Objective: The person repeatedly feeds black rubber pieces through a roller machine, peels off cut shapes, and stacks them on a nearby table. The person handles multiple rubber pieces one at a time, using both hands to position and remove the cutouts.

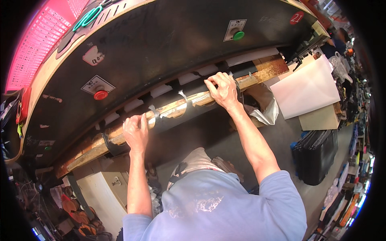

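Observation:
A long wooden board lies under the black front of a large machine. Over its near edge hangs a dark sheet with cut-outs, leaving narrow black strips between the gaps. Toward the left part of that edge, my left hand is closed, fingertips curled at the sheet. Farther right, my right hand pinches the sheet at the board's edge, thumb against the bent fingers. The fingertips of both hands are partly hidden. Pale pieces show in the gap behind the strips.
The machine's front carries a red button and a green button. A pink basket and teal-handled scissors lie on top. At right are a white sheet and a black stack; a pale cabinet stands lower left.

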Tool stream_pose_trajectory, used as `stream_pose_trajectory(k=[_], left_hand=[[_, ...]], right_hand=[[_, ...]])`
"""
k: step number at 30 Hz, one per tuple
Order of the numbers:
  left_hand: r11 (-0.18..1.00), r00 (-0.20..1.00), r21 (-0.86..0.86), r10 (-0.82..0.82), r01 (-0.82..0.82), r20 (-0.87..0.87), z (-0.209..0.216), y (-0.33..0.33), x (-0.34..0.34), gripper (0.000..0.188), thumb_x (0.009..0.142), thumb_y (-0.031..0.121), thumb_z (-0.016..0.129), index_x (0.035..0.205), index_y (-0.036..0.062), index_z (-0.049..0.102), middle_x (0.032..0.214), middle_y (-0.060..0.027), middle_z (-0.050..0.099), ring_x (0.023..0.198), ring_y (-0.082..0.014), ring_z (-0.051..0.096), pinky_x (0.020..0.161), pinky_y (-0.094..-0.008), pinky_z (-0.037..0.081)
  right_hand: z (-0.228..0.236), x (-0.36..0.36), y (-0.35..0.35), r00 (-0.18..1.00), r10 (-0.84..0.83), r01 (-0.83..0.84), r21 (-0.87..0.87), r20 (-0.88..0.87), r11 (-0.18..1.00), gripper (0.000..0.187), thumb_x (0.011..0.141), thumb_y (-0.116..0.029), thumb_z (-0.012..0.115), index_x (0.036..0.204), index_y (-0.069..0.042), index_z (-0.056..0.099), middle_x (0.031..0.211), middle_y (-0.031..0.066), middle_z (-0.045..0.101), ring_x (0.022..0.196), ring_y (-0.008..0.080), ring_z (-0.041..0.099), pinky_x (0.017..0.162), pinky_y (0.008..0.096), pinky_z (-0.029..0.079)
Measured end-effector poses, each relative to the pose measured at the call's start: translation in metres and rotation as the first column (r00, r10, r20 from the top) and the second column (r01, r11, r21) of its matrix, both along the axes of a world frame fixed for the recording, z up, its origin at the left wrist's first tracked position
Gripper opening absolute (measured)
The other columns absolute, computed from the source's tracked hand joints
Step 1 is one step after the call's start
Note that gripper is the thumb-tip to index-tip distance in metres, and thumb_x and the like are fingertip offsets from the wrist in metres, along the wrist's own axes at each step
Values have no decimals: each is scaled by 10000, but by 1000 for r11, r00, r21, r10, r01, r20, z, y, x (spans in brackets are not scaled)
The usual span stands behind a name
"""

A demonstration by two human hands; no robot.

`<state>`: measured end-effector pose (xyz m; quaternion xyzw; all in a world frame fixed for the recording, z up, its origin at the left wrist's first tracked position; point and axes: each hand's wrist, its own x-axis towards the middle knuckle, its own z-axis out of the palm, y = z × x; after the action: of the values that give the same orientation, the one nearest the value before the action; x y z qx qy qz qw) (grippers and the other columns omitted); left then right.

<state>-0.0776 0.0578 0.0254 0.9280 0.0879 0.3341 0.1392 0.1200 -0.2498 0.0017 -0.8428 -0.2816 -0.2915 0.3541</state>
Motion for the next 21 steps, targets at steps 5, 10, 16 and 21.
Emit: stream_pose_trajectory(k=[5,10,16,21], left_hand=[[997,998,-64,36,-40,-56,3,-2,-4,225,975,180,783,830,40,684,790,-129,685,763,-334,623,743,-454,492],[998,999,-66,-19,17,-31,-3,1,-7,220,984,186,779,849,45,679,789,-125,682,769,-332,618,750,-458,491],[997,1000,-79,3,-4,-15,-9,-6,-9,227,981,177,776,836,31,681,793,-128,690,775,-340,627,758,-461,489],[974,976,-210,44,-90,-214,-6,-34,-49,218,957,170,789,847,-7,725,821,-163,730,779,-357,652,765,-462,497]], right_hand=[[6,-7,-5,1000,0,-2,-66,-21,998,92,852,-122,762,940,-107,738,822,18,643,830,238,645,784,409,479],[-2,-9,-8,996,10,-17,-73,-93,997,153,851,-115,741,1003,-112,745,773,12,607,803,233,623,783,409,462],[-2,-15,-16,988,35,-47,-76,-150,996,192,851,-91,709,1040,-93,739,781,34,643,811,265,627,780,435,463],[1,-66,-38,970,31,-58,-104,-239,993,198,866,-101,732,1063,-73,733,786,45,643,800,267,614,761,431,447]])
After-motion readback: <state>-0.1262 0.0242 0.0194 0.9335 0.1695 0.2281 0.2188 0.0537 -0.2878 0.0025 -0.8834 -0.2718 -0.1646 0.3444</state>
